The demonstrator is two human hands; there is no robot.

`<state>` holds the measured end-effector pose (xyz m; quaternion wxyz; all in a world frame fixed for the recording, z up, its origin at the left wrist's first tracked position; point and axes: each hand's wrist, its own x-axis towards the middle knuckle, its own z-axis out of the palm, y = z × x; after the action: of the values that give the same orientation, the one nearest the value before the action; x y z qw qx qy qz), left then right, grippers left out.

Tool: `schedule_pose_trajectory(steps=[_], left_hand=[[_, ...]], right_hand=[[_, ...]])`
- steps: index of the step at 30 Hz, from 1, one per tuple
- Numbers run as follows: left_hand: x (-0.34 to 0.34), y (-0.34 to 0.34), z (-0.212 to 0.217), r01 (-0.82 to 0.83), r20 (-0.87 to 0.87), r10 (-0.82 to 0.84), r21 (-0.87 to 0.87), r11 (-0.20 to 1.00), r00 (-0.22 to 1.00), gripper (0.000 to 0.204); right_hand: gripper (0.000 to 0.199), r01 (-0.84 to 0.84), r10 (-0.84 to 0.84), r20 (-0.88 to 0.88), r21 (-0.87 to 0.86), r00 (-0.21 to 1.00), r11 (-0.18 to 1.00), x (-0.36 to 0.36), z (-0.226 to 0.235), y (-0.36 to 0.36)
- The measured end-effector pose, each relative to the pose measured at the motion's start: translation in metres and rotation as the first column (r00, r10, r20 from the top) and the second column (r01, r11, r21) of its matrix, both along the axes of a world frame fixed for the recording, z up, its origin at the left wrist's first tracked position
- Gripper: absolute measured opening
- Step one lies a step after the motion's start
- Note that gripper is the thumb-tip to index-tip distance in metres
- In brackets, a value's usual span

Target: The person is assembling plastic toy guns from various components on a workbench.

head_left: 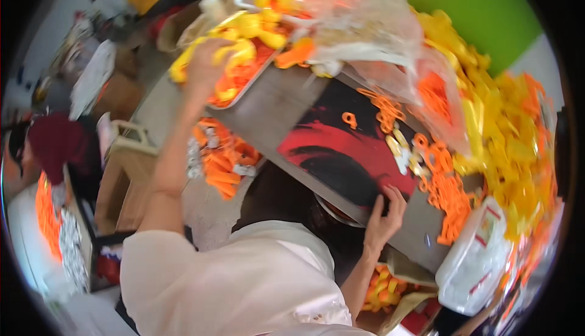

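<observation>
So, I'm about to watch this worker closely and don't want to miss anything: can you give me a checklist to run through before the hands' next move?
1. Left hand at the yellow pieces in the tray: ok.
2. Left hand gripping a piece: cannot tell; that area is blurred.
3. Right hand free of pieces: ok, none visible; it is at the mat's near edge, fingers apart.
4. Black-and-red mat free of loose parts: not ok; a small orange piece lies on it.
5. Orange pile off the mat: ok, it lies to its right.
</observation>
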<state>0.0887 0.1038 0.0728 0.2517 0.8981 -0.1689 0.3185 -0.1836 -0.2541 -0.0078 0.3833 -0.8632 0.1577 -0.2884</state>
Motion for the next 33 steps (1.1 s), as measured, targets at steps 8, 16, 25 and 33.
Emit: schedule_pose_trajectory(steps=[8,16,25,33], left_hand=[[0.052,0.053,-0.032,0.026,-0.323,0.090,0.337,0.941,0.942,0.064],[-0.007,0.024,0.026,-0.062,-0.477,-0.030,-0.175,0.983,0.878,0.064],[-0.047,-0.053,-0.017,0.061,-0.361,-0.752,-0.882,0.468,0.552,0.054],[-0.070,-0.147,-0.020,0.123,-0.330,-0.904,-0.920,0.373,0.273,0.059]], right_hand=[[0.017,-0.018,0.018,-0.003,-0.030,1.000,0.999,0.001,0.000,-0.002],[0.014,0.183,-0.185,0.009,-0.214,0.983,0.960,0.021,0.019,-0.077],[0.020,0.079,-0.202,-0.145,-0.590,0.969,0.803,0.065,0.010,-0.145],[0.019,-0.112,-0.045,-0.206,-0.687,0.978,0.718,0.069,0.017,-0.145]])
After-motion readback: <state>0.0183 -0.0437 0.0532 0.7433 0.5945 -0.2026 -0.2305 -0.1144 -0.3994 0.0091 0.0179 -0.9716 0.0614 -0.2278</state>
